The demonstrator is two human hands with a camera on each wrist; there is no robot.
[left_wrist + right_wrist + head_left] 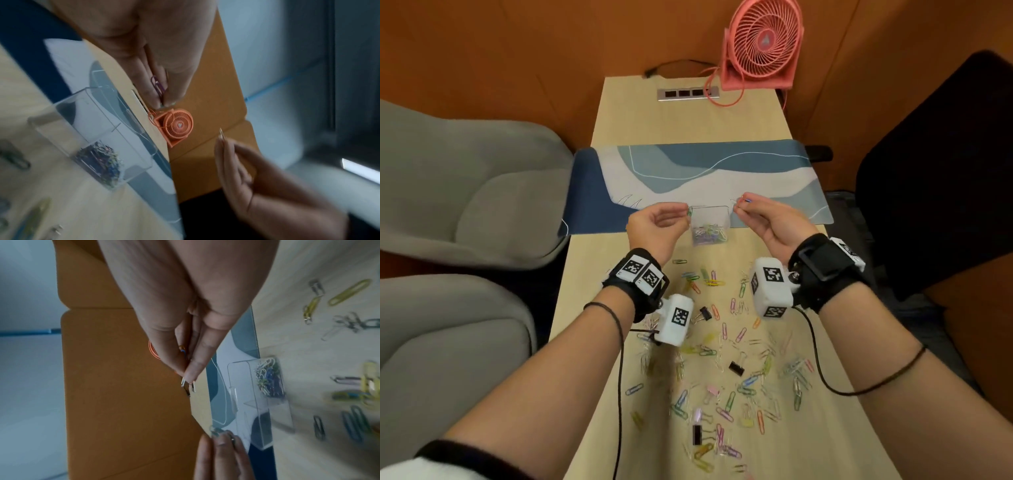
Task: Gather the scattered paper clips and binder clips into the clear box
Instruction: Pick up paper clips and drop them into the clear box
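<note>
Pinching clips at fingertip level, both hands are raised over the clear box [710,219], which stands on the surface [763,123] at the near edge of the blue desk mat [688,168].

Left hand [654,228]: thumb and forefinger are closed on a paper clip. The head view shows a green clip [690,211] at the fingertips, just beside the left rim of the box. The left wrist view shows a purple clip [158,86] held between the fingers [144,71]; how many clips this hand holds cannot be told.

Right hand [767,222]: thumb and forefinger are closed on a small bundle of clips [742,201], just beside the right rim of the box. The right wrist view shows silver wire ends [188,384] protruding below the fingertips [193,371], with blue and orange wire higher in the grip.

Box contents: a pile of mixed coloured paper clips [709,234] lies on the bottom; the upper part of the box holds nothing.

Remaining items: many coloured paper clips [722,387] are scattered across the surface nearer the person, between and below the forearms. Three black binder clips lie among them: one near the left wrist camera [703,313], one at mid-field [736,367], one closer to the person [697,434]. A pink binder clip [711,391] lies between the last two.

Background: a pink fan [763,44] stands at the far end of the surface, next to a socket strip [686,93].
</note>
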